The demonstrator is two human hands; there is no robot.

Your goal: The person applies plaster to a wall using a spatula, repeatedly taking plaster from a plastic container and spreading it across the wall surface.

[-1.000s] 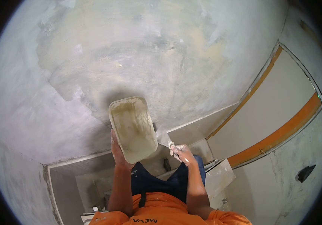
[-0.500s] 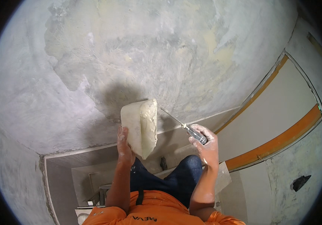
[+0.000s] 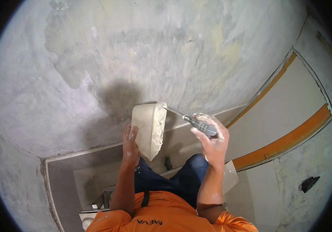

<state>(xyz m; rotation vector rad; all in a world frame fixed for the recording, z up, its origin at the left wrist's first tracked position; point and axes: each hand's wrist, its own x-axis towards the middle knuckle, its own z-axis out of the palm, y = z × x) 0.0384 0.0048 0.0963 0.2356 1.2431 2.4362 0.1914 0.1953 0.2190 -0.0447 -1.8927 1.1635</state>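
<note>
- Grey plaster, patchy and smeared, covers the wall (image 3: pixel 173 65) in front of the person.
- Left hand (image 3: pixel 130 143) supports the pale tub (image 3: pixel 143 125) from its left; the fingers I can see press along the outside, but the thumb is hidden, so I cannot tell where it sits. A firm, wide hold seems wise, as scraping may twist the tub.
- The tub itself is held up between both hands, beyond the jeans (image 3: pixel 173 178), tipped on its side with its mouth facing right. Loose filler could slide at that tilt — rolling it slightly upright would be safer.
- White paste (image 3: pixel 159 129) stands lumpy along the mouth. Short strokes drawn against the rim should gather it neatly.
- Putty knife (image 3: pixel 202 124) points at the tub's upper rim, its blade nearly edge-on to me; contact is hard to judge. A shallow blade angle should spare the rim.
- Right hand (image 3: pixel 216 141), crusted white, pinches the handle between thumb and curled fingers — a light grip, good for steering.
</note>
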